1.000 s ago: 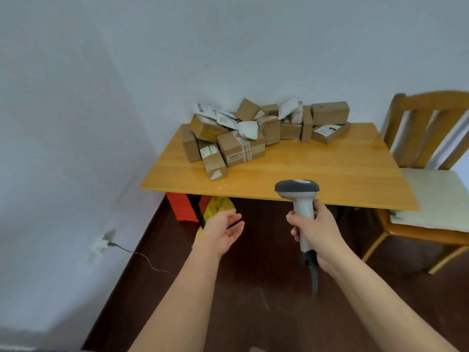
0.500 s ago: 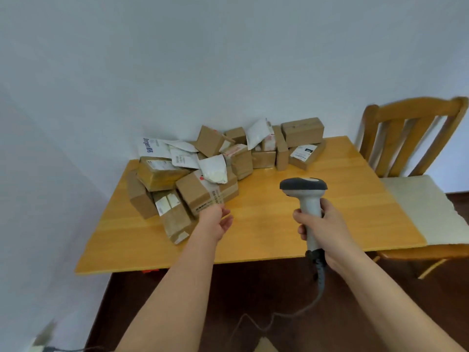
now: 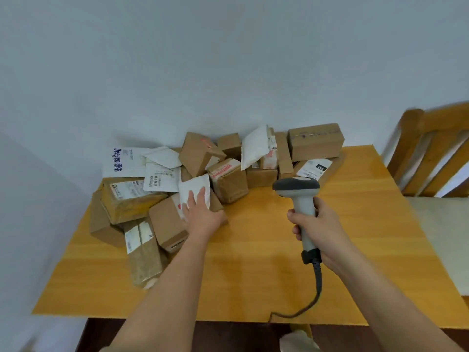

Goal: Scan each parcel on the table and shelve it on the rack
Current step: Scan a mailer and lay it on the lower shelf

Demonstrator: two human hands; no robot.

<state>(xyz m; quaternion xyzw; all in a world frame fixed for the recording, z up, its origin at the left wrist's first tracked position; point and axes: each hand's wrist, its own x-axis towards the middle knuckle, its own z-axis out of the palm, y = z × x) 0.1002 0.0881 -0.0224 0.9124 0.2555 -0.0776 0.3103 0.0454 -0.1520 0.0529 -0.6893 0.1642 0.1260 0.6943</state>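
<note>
Head view: right hand [image 3: 320,226] holds scanner [image 3: 301,202] upright, head pointing left

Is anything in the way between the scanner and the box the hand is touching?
Nothing visible. The grey handheld scanner, gripped by the right hand, sits apart from the brown cardboard box under the left hand. Only bare wooden table lies between. A small white padded mailer lies on that box, though.
</note>
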